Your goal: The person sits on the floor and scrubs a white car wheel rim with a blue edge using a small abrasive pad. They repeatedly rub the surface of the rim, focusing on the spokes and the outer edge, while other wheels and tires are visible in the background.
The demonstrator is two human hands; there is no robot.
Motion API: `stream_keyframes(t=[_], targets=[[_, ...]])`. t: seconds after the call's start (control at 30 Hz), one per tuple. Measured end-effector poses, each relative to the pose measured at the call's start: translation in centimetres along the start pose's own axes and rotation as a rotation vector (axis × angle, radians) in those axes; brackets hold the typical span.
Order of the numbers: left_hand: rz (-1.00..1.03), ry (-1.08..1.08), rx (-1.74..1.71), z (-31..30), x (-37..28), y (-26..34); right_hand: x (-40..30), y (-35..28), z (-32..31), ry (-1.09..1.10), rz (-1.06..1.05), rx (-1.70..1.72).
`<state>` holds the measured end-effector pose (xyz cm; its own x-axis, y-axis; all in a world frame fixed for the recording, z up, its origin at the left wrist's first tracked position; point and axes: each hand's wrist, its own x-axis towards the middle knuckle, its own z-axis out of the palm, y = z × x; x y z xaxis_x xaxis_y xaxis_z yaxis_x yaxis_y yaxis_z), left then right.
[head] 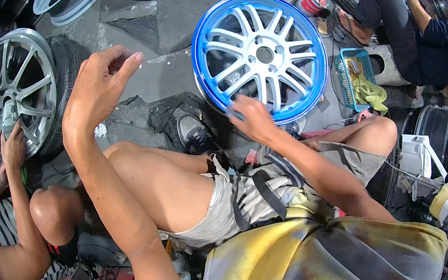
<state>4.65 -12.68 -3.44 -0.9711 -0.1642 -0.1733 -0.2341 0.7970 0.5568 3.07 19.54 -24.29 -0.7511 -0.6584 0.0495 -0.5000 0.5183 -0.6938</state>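
Observation:
A white multi-spoke alloy wheel rim with a blue outer lip (320, 51) lies before me, its face up. My right hand (252, 118) is at the near left part of the blue lip, blurred, with its fingers bent; whether it pinches something small cannot be made out. My left hand (101, 83) is raised left of the rim, away from it, thumb out and fingers loosely curled, holding nothing that I can see. Below the rim, my shoe (193, 132) rests on a dark cloth on the floor.
At left, a person's hand (13, 148) holds a tool against a silver wheel rim (35, 90). At right, a co-worker in dark clothes (446, 47) sits by another rim. A red-labelled can (312, 3) and a blue plastic basket (347, 86) with a yellow-green cloth stand between us.

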Motion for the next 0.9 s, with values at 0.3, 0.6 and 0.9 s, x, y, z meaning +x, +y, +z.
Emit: stream_keyframes(t=[0.3,0.6,0.9], targets=[[0.119,-0.006,-0.031,1.7,0.6,4.0,-5.5,15.4,-17.8,0.204,0.363,-0.084],[0.154,-0.194,0.016,3.6,0.4,10.7,2.3,25.6,-20.4,0.498,0.439,-0.473],[0.356,-0.039,0.138,4.6,0.5,10.7,9.9,28.5,-20.8,0.504,0.079,-0.483]])
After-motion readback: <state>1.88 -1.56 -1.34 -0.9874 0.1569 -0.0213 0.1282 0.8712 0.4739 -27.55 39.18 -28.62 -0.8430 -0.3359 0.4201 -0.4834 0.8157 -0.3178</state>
